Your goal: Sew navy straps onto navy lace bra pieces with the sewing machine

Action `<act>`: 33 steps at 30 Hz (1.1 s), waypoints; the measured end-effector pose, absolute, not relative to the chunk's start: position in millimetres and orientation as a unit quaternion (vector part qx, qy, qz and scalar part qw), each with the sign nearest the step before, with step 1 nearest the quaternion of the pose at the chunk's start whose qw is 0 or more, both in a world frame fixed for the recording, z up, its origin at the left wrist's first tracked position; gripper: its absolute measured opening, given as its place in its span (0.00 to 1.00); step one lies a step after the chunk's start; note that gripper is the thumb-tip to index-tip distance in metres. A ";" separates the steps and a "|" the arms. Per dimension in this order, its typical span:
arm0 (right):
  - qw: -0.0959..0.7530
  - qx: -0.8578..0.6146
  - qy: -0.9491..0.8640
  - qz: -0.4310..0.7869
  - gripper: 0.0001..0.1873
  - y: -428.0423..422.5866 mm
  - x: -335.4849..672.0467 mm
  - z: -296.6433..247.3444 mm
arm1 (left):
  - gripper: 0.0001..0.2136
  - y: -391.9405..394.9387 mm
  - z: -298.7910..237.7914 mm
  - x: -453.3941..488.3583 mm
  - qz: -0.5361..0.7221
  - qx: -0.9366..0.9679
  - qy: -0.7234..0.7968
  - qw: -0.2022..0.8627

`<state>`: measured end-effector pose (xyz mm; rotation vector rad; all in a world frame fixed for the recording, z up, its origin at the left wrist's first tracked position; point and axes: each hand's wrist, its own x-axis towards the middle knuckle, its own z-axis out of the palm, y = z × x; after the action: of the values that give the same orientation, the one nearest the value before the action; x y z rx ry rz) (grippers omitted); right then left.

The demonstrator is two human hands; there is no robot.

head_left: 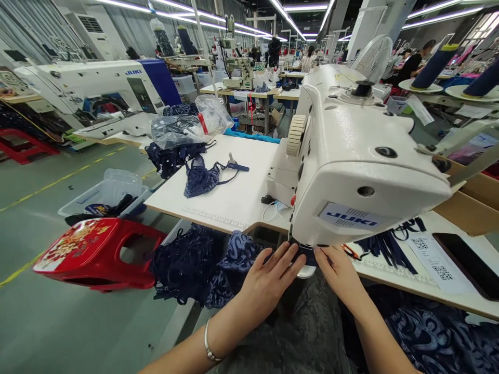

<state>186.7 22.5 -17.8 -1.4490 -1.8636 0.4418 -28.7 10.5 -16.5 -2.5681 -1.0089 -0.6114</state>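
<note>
My left hand [271,275] lies flat with fingers stretched out, pressing a small navy fabric piece [307,254] under the head of the white Juki sewing machine [351,171]. My right hand [337,272] rests on the same piece from the right, fingertips together at the needle area. The needle and most of the fabric are hidden by the machine head. A silver bracelet is on my left wrist. A finished navy lace bra [200,176] lies on the white table [234,202] to the left.
Navy lace garments [195,262] hang off the table's front edge beside a red plastic stool [93,252]. A clear bin [111,195] sits on the floor. Plastic bags [187,127] lie at the table's back. A phone [468,262] and QR sheet [432,259] lie right. Other workers sit far behind.
</note>
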 end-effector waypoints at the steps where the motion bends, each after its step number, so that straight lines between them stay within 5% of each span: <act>1: 0.362 -0.562 -0.724 0.170 0.17 22.6 186.9 -18.6 | 0.21 10.3 -16.5 -28.8 -0.211 -0.898 -0.352 0.158; 23: 0.407 -0.585 -0.687 0.142 0.11 18.9 179.7 -21.0 | 0.20 10.8 -20.3 -30.1 -0.222 -0.899 -0.351 0.141; 33: 0.387 -0.603 -0.626 0.307 0.15 11.6 182.3 -17.2 | 0.19 10.5 -19.1 -24.7 -0.266 -0.893 -0.360 0.040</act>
<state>182.3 11.6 -17.2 -1.5339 -1.5932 0.7820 -24.7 10.5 -19.1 -2.7366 -1.1037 -0.8137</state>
